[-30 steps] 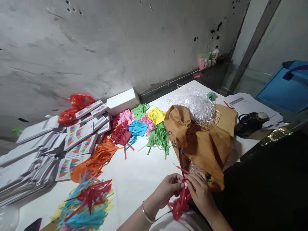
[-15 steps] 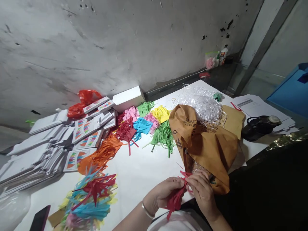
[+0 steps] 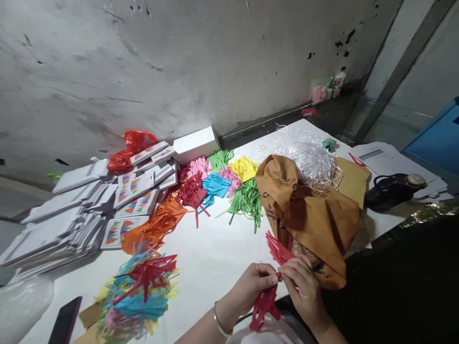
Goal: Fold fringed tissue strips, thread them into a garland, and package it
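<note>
Near the table's front edge, my left hand [image 3: 255,281] and my right hand [image 3: 303,283] meet, fingertips pinched on the middle of a red tissue-paper tassel [image 3: 265,306]. Its fringed strips hang below my left hand, and another fringed end fans out beyond my fingers toward the table. Just past my right hand lies a brown printed cloth bag [image 3: 319,229], its mouth open with clear plastic showing inside. To the left is a heap of finished-looking tassels [image 3: 139,306] in blue, yellow, pink and red.
Flat fringed tissue bundles lie across the middle, among them green [image 3: 247,203], blue [image 3: 216,184] and orange [image 3: 158,222]. Stacked white packets [image 3: 50,234], a white box [image 3: 195,143], white string [image 3: 304,153], a phone [image 3: 65,320] and a black tape dispenser-like object [image 3: 392,191] surround them.
The red tassel's far end has spread out past my fingers, and its lower strips hang more loosely. Both hands stay together at the tassel's middle. The view has shifted slightly.
</note>
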### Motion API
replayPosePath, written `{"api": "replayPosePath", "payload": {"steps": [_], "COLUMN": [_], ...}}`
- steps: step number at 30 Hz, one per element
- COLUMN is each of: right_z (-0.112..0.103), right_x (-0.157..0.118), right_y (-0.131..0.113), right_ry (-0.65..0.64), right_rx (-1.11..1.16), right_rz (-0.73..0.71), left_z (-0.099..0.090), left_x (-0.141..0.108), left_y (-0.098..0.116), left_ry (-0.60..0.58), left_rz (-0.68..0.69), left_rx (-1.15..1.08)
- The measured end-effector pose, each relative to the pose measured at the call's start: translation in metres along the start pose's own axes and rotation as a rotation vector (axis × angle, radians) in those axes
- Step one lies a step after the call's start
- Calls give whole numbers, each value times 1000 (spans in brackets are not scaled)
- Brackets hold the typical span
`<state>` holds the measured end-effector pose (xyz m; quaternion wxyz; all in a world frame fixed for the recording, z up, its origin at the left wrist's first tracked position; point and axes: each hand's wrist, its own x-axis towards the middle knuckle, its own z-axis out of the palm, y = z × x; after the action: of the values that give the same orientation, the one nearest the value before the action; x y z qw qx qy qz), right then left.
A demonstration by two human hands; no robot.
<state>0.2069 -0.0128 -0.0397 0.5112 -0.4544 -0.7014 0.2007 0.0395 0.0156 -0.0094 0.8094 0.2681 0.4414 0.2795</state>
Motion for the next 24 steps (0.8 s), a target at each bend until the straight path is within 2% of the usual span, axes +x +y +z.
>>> {"api": "replayPosePath", "payload": {"steps": [5, 9, 13, 16, 19, 21, 24], "right_z": [5, 18, 25, 25, 27, 29, 34], "right_x": [-10, -18, -22, -26, -34, -39, -44], "right_y": [-8, -6, -2, 1, 6, 8, 11], "right_ry": [-49, 27, 75, 79, 71, 39, -74], "right_rx": [92, 76, 69, -6, -102, -128, -116], "right_rz": [120, 181, 194, 157, 144, 195, 322], "left_z": [0, 4, 2, -2, -5, -3, 3], "left_x": [1, 1, 0, 0, -1, -1, 1], "left_y": [-3, -4, -4, -3, 1, 3, 4], "left_ry": [54, 101, 74, 102, 134, 104, 108], "left_rz": [151, 207, 197, 209, 357, 423, 449], "left_rx": [83, 196, 369, 596, 846, 982, 1145]}}
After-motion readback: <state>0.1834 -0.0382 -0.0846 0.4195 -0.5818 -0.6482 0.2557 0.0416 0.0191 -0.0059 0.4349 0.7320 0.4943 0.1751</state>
